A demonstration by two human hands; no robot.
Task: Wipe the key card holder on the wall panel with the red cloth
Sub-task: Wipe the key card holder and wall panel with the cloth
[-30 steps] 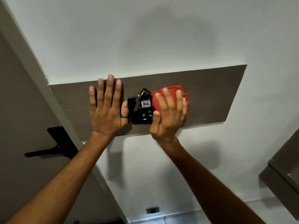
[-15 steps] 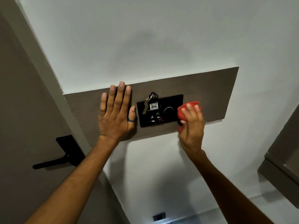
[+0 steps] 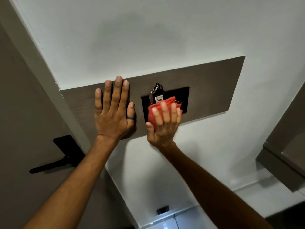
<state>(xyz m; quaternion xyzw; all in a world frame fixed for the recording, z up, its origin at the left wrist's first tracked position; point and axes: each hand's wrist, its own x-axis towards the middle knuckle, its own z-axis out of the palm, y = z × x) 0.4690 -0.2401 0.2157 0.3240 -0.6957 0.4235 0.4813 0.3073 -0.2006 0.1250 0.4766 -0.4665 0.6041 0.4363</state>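
Observation:
A black key card holder (image 3: 183, 98) is set in a brown wood-grain wall panel (image 3: 214, 90). A key fob tagged 406 (image 3: 158, 98) with a key ring hangs from its top left. My right hand (image 3: 163, 124) presses a folded red cloth (image 3: 162, 105) flat against the holder's lower middle, covering most of its face. My left hand (image 3: 113, 111) lies flat and open on the panel just left of the holder, a dark ring on its thumb.
A brown door with a black lever handle (image 3: 61, 156) stands at the left behind a pale door frame. White wall surrounds the panel. A brown cabinet edge (image 3: 283, 156) juts in at the right. A small black wall socket (image 3: 162, 209) sits low near the floor.
My right hand slid the red cloth from the holder's right edge leftwards onto its middle, under the key fob. The left hand stayed flat on the panel.

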